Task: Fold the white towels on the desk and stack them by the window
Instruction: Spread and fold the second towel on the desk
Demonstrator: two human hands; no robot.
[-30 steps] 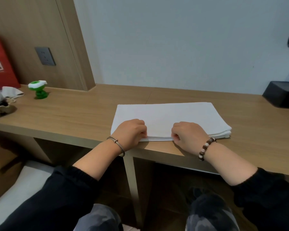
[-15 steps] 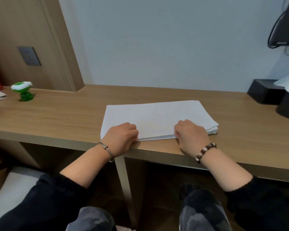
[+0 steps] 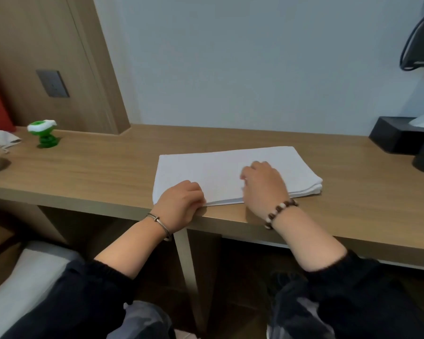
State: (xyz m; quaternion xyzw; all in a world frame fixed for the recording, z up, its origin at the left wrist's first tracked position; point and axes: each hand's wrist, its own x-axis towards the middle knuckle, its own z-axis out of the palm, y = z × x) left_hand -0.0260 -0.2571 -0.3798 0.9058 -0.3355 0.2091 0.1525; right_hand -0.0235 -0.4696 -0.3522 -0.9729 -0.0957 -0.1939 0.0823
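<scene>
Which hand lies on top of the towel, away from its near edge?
The right hand, with the bead bracelet; the left hand, with the metal bangle, holds the near corner of the towel.

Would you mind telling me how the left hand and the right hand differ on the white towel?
The left hand grips the white towel by its near left corner; the right hand rests farther in, on top of it. The left wrist wears a thin metal bangle, the right a beaded bracelet. Both have curled fingers.
</scene>
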